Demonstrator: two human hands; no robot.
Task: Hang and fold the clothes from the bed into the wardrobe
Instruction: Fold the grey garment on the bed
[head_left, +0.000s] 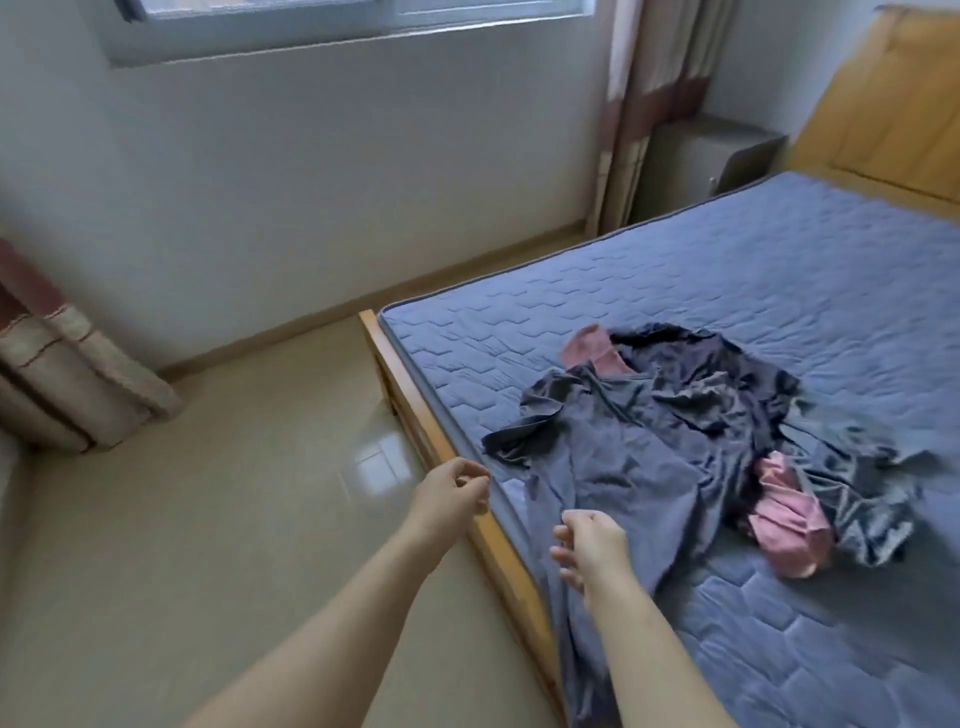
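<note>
Both hands' grip (524, 514) empty, clothes pile (675, 431) on bed (779, 291).

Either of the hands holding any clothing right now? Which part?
Nothing held. The left hand hovers loosely curled over the bed frame; the right hand hangs relaxed above the grey garment.

Grey clothes (639, 447) (pink among), blue-quilted mattress (753, 270)

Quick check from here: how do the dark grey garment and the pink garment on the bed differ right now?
The dark grey garment is spread wide, one end trailing over the wooden bed edge; the crumpled pink garment lies wholly on the blue quilted mattress. The grey one lies on top, partly covering the pink one. Both are unfolded, and neither hand grips them.
</note>
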